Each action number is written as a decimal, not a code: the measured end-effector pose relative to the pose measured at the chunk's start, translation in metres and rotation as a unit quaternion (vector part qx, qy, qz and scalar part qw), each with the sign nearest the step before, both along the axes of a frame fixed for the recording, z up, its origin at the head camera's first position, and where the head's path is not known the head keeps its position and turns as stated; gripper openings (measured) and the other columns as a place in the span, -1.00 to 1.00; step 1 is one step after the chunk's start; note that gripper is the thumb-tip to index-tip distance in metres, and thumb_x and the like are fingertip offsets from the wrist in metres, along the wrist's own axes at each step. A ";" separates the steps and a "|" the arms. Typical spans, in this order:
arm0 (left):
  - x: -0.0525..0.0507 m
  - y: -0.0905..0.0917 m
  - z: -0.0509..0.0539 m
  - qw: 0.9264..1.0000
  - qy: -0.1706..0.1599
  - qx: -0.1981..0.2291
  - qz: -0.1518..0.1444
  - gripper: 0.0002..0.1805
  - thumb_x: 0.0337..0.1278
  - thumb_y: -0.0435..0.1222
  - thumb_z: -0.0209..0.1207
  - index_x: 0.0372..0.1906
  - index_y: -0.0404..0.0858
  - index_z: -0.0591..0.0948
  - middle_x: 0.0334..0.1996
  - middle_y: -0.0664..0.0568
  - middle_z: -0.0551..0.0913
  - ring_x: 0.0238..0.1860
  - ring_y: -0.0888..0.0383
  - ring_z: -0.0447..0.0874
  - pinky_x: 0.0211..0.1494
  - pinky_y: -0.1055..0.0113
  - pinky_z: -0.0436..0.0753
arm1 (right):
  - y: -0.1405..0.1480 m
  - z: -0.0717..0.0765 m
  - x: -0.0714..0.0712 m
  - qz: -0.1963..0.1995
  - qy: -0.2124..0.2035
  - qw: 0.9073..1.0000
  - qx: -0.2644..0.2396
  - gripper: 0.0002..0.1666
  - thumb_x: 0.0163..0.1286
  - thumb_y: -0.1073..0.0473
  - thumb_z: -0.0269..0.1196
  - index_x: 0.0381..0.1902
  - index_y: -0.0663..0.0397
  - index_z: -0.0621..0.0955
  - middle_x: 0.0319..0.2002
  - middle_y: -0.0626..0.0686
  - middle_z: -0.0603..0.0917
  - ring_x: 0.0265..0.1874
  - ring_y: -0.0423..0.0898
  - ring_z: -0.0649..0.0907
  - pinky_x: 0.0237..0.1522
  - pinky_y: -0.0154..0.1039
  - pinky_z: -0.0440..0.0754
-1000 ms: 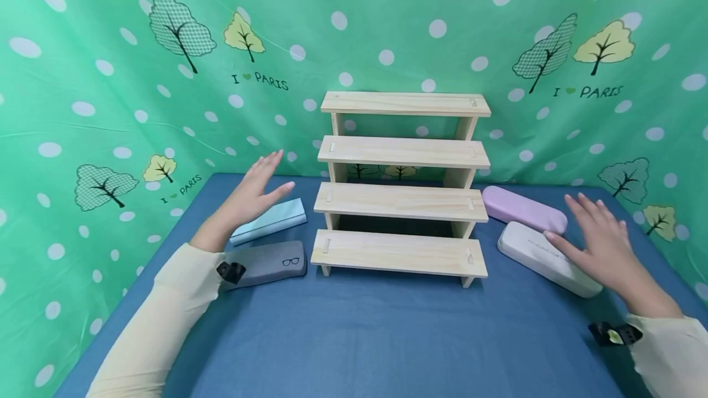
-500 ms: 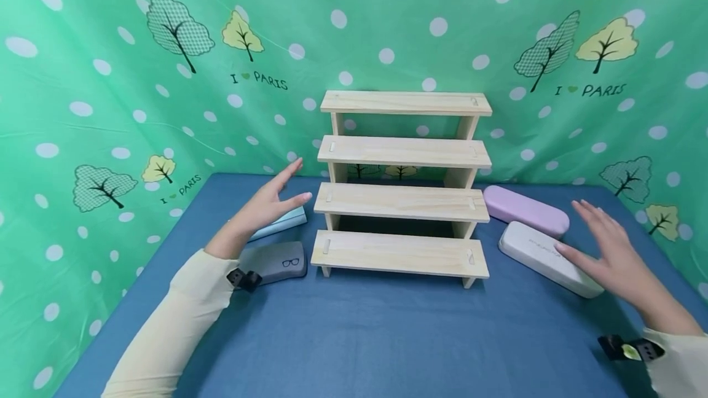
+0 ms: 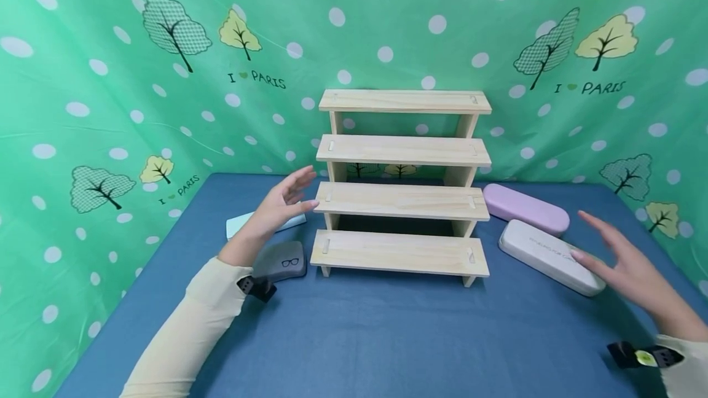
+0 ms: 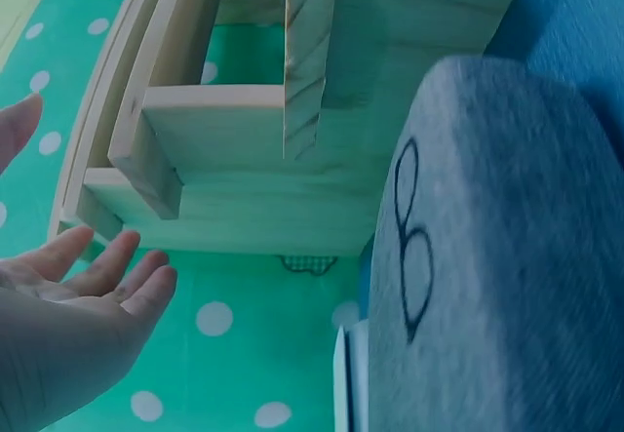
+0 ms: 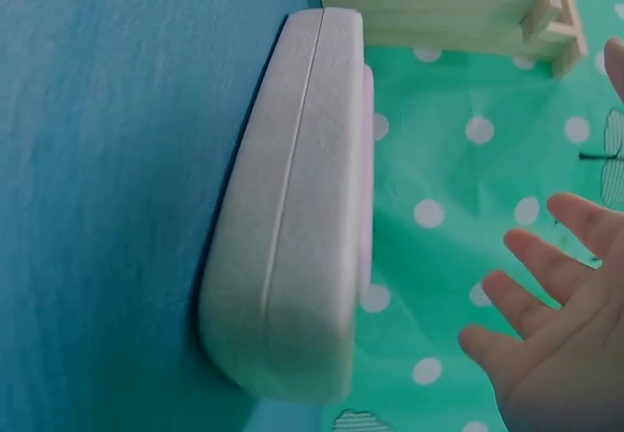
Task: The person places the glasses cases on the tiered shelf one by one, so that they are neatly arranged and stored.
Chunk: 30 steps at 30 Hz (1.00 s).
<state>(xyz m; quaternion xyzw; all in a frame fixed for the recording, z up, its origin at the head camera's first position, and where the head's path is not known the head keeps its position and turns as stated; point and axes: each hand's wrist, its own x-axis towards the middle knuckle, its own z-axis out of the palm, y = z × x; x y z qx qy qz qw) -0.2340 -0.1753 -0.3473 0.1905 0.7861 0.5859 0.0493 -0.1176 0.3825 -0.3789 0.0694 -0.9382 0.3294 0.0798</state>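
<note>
My left hand hovers with relaxed, slightly bent fingers over the light blue glasses case, partly covering it, its fingertips near the left side of the wooden step rack. Below it lies a grey glasses case with a spectacles drawing, partly hidden by the wrist. In the left wrist view the grey case is close and the hand holds nothing. My right hand is above the right end of a white glasses case, fingers extended and apart from it in the right wrist view. Behind that lies a purple case.
The four cases lie on a blue cloth-covered table, two on each side of the rack. A green dotted curtain with printed trees hangs right behind the rack.
My left hand has moved right and slightly down toward the rack, uncovering the left end of the light blue case. My right hand has drifted right and down. The cases have stayed in place.
</note>
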 end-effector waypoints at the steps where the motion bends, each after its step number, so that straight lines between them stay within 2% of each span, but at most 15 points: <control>1: 0.000 0.001 -0.001 1.000 -0.003 0.003 0.001 -0.19 0.16 -0.33 0.22 0.46 -0.22 0.10 0.42 -0.11 0.16 0.43 -0.03 0.07 0.44 -0.01 0.09 | 0.001 -0.002 0.001 0.000 -0.001 1.000 -0.008 -0.09 0.39 0.16 0.15 0.51 0.00 -0.09 0.45 0.37 -0.12 0.44 0.19 -0.17 0.39 0.15 -0.27; 3: -0.001 0.002 -0.004 1.000 -0.007 0.008 0.002 -0.19 0.14 -0.33 0.24 0.46 -0.21 0.12 0.42 -0.10 0.17 0.43 -0.02 0.07 0.44 -0.01 0.10 | 0.003 -0.004 0.002 0.001 -0.005 1.000 -0.022 -0.12 0.41 0.17 0.13 0.51 0.06 -0.08 0.45 0.37 -0.10 0.46 0.02 -0.18 0.43 -0.14 -0.32; 6: -0.002 0.005 -0.007 1.000 -0.015 0.017 0.003 -0.18 0.11 -0.34 0.26 0.45 -0.21 0.14 0.42 -0.08 0.18 0.43 -0.02 0.08 0.43 -0.02 0.10 | 0.006 -0.008 0.003 -0.006 -0.010 0.999 -0.034 -0.13 0.42 0.18 0.11 0.51 0.07 -0.08 0.45 0.34 -0.09 0.42 -0.37 -0.17 0.32 -0.56 -0.27; 9: -0.002 0.007 -0.009 0.999 -0.018 0.031 -0.002 -0.19 0.11 -0.36 0.25 0.44 -0.23 0.14 0.41 -0.08 0.18 0.42 -0.04 0.08 0.43 -0.06 0.07 | 0.010 -0.014 0.003 -0.010 -0.010 0.999 -0.038 -0.13 0.41 0.19 0.13 0.51 0.03 -0.08 0.49 0.14 -0.07 0.25 -0.66 -0.07 0.10 -0.81 -0.19; 11: -0.002 0.009 -0.010 0.999 -0.019 0.040 -0.006 -0.21 0.10 -0.37 0.25 0.43 -0.24 0.16 0.41 -0.07 0.18 0.42 -0.04 0.09 0.42 -0.08 0.07 | 0.016 -0.019 0.003 -0.006 -0.010 0.998 -0.060 -0.14 0.41 0.21 0.12 0.51 -0.02 -0.06 0.48 -0.05 -0.02 0.16 -0.71 0.02 0.05 -0.85 -0.11; 14: -0.001 0.011 -0.012 0.998 -0.022 0.053 -0.008 -0.24 0.10 -0.38 0.24 0.42 -0.22 0.20 0.40 -0.07 0.20 0.41 -0.04 0.11 0.42 -0.11 0.06 | 0.028 -0.032 0.002 -0.016 -0.021 0.995 -0.100 -0.17 0.43 0.20 0.10 0.51 -0.17 -0.03 0.41 -0.32 0.08 0.19 -0.64 0.09 0.01 -0.84 -0.01; 17: -0.002 0.012 -0.015 0.998 -0.019 0.064 -0.009 -0.25 0.09 -0.41 0.23 0.41 -0.26 0.22 0.40 -0.11 0.20 0.40 -0.06 0.11 0.42 -0.12 0.04 | 0.040 -0.049 0.000 -0.037 -0.024 0.991 -0.127 -0.19 0.44 0.18 0.09 0.50 -0.28 -0.01 0.38 -0.36 0.13 0.24 -0.55 0.11 -0.01 -0.81 0.06; 20: -0.002 0.013 -0.015 0.997 -0.018 0.074 -0.013 -0.25 0.08 -0.45 0.22 0.40 -0.31 0.22 0.39 -0.16 0.20 0.40 -0.07 0.11 0.43 -0.11 0.03 | 0.046 -0.060 -0.002 -0.055 -0.031 0.990 -0.130 -0.16 0.41 0.15 0.14 0.49 -0.32 -0.01 0.39 -0.38 0.09 0.31 -0.52 0.01 0.11 -0.77 -0.03; 21: -0.002 0.013 -0.015 0.997 -0.019 0.076 -0.015 -0.25 0.07 -0.45 0.22 0.40 -0.33 0.22 0.39 -0.17 0.20 0.40 -0.07 0.10 0.43 -0.10 0.03 | 0.042 -0.058 0.000 -0.057 -0.038 0.988 -0.135 -0.14 0.41 0.15 0.14 0.50 -0.31 -0.03 0.40 -0.38 0.05 0.35 -0.50 -0.05 0.24 -0.67 -0.09; 23: -0.001 0.014 -0.015 0.997 -0.022 0.078 -0.012 -0.25 0.06 -0.46 0.22 0.39 -0.33 0.22 0.39 -0.16 0.22 0.40 -0.06 0.12 0.43 -0.08 0.04 | 0.037 -0.055 0.002 -0.061 -0.047 0.988 -0.134 -0.11 0.39 0.14 0.16 0.49 -0.35 -0.05 0.40 -0.42 0.02 0.36 -0.51 -0.11 0.25 -0.67 -0.16; 25: -0.001 0.015 -0.015 0.997 -0.025 0.079 -0.009 -0.26 0.06 -0.46 0.22 0.39 -0.34 0.22 0.38 -0.17 0.22 0.40 -0.06 0.12 0.44 -0.07 0.04 | 0.028 -0.049 0.004 -0.062 -0.057 0.986 -0.144 -0.08 0.38 0.14 0.18 0.50 -0.32 -0.09 0.42 -0.42 -0.05 0.40 -0.44 -0.19 0.41 -0.38 -0.28; 26: -0.001 0.015 -0.015 0.996 -0.027 0.080 -0.008 -0.25 0.06 -0.46 0.22 0.39 -0.34 0.22 0.38 -0.17 0.23 0.40 -0.06 0.12 0.44 -0.06 0.04 | 0.026 -0.048 0.005 -0.064 -0.055 0.986 -0.143 -0.07 0.38 0.15 0.18 0.50 -0.32 -0.09 0.41 -0.43 -0.06 0.40 -0.44 -0.20 0.41 -0.36 -0.29; 27: -0.001 0.015 -0.015 0.996 -0.028 0.081 -0.006 -0.25 0.06 -0.47 0.22 0.39 -0.34 0.22 0.38 -0.16 0.23 0.40 -0.05 0.12 0.44 -0.05 0.04 | 0.023 -0.047 0.005 -0.061 -0.057 0.985 -0.150 -0.05 0.37 0.16 0.18 0.50 -0.28 -0.11 0.43 -0.39 -0.09 0.41 -0.39 -0.22 0.43 -0.19 -0.34; 28: -0.001 0.015 -0.016 0.996 -0.030 0.082 -0.005 -0.25 0.05 -0.47 0.23 0.39 -0.34 0.22 0.38 -0.16 0.23 0.40 -0.05 0.12 0.44 -0.04 0.04 | 0.025 -0.049 0.005 -0.060 -0.056 0.985 -0.149 -0.04 0.37 0.17 0.19 0.50 -0.28 -0.12 0.44 -0.39 -0.10 0.42 -0.37 -0.24 0.43 -0.18 -0.35; 30: -0.001 0.015 -0.016 0.996 -0.033 0.085 -0.003 -0.24 0.04 -0.49 0.23 0.39 -0.35 0.22 0.38 -0.16 0.22 0.41 -0.04 0.12 0.45 -0.02 0.04 | 0.023 -0.052 0.005 -0.061 -0.066 0.984 -0.153 0.00 0.36 0.15 0.19 0.51 -0.22 -0.17 0.47 -0.28 -0.18 0.44 -0.23 -0.30 0.37 0.11 -0.46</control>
